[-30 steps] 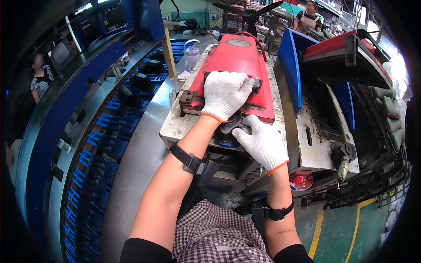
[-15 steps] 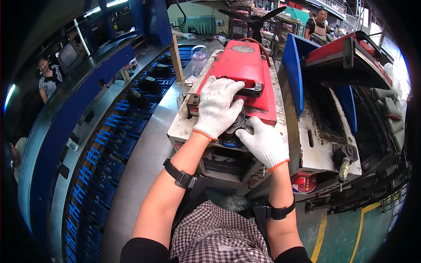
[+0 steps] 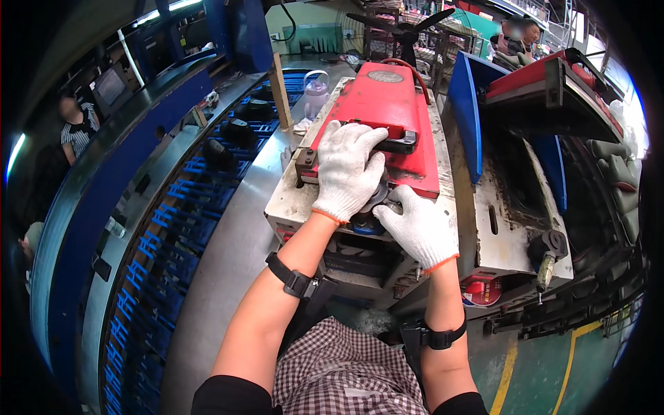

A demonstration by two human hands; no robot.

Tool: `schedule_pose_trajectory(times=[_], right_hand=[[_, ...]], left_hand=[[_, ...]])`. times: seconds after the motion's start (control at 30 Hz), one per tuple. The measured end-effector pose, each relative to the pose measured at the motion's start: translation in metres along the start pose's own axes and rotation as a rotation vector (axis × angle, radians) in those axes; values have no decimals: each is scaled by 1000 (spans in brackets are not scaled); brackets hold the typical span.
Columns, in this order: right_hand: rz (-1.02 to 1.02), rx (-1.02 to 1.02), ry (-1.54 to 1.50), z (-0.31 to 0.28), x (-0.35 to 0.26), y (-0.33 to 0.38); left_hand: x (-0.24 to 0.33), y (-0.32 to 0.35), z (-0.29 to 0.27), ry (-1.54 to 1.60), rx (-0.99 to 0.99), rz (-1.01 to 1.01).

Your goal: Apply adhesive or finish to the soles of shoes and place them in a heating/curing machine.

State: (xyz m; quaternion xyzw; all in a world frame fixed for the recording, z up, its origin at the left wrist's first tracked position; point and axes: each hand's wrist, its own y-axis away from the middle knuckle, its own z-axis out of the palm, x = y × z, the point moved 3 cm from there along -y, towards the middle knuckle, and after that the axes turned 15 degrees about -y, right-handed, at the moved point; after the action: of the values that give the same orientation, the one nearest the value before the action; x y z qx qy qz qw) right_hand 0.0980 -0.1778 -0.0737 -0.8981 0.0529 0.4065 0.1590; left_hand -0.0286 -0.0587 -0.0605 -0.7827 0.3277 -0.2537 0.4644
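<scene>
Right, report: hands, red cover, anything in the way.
Left hand at red cover, beside black handle. Right hand close to dark round part at front. Cover down on white machine. Left hand hides some of cover.

A factory workshop: a grimy red-lidded machine (image 3: 387, 100) stands in the middle, a row of blue racks (image 3: 149, 256) runs along the left, and yellow lines (image 3: 506, 373) mark the green floor (image 3: 539, 366) at right.
</scene>
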Motion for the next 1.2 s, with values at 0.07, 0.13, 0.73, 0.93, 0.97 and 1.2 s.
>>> schedule_pose_trajectory(times=[0.07,0.13,0.73,0.93,0.97,1.2], right_hand=[[2,1,17,0,1,0],[10,-2,24,-1,-3,0],[-8,11,19,2,2,-1],[25,-36,67,1,3,-1],[24,-38,81,1,2,-1],[21,-38,64,1,5,-2]], left_hand=[[0,0,0,12,9,-4],[-1,0,0,15,13,-5],[-1,2,2,58,36,-40],[-1,2,1,41,18,-36],[-2,1,1,37,19,-35],[0,0,0,16,20,-24]])
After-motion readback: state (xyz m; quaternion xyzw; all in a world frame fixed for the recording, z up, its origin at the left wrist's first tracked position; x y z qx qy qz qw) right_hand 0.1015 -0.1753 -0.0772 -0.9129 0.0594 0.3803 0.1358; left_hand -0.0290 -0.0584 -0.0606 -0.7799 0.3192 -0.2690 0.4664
